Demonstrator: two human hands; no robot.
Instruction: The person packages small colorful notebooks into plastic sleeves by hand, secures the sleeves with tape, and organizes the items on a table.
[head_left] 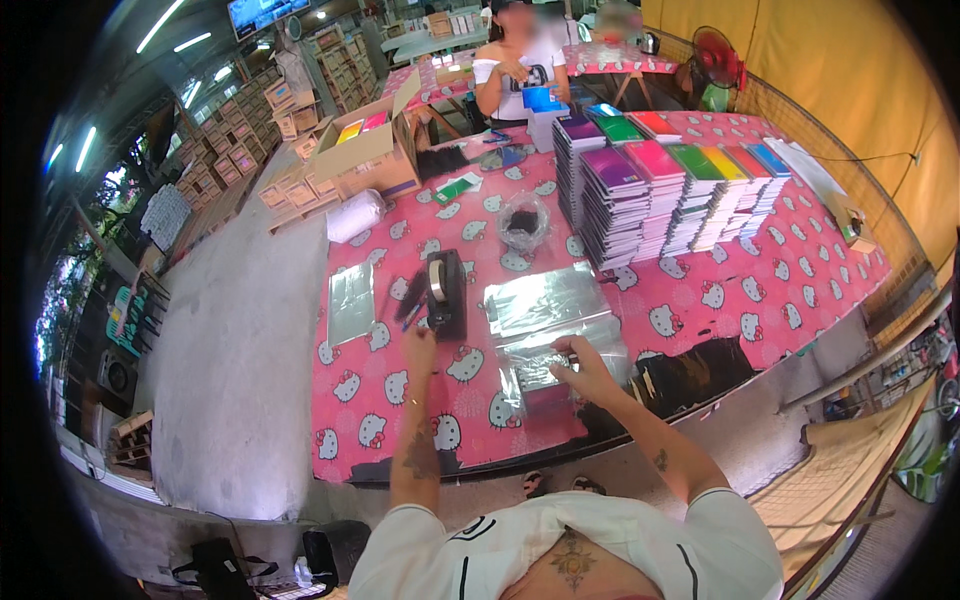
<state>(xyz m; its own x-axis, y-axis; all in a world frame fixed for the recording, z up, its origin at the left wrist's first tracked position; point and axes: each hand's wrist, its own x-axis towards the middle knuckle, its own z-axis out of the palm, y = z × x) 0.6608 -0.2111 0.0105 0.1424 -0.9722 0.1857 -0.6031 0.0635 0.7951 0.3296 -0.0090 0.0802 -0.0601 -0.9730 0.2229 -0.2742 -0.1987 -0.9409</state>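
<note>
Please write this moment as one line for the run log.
left hand: beside black tape dispenser | right hand: at clear plastic sleeves | nearby: notebook stacks, pink tablecloth

From my remote seat I see the left arm (411,447) rising almost straight toward twelve o'clock, a dark tattoo on its inner forearm. Its wrist runs nearly in line, and the left hand (421,343) has curled fingers; I can't make out how tightly they close. The right arm (655,430) bends at the elbow, its forearm slanting toward ten o'clock, with a smaller tattoo. I have the right hand (588,372) between three and four o'clock from the left, well apart, fingers bent, thumb parted from the forefinger, the gap facing nine.
</note>
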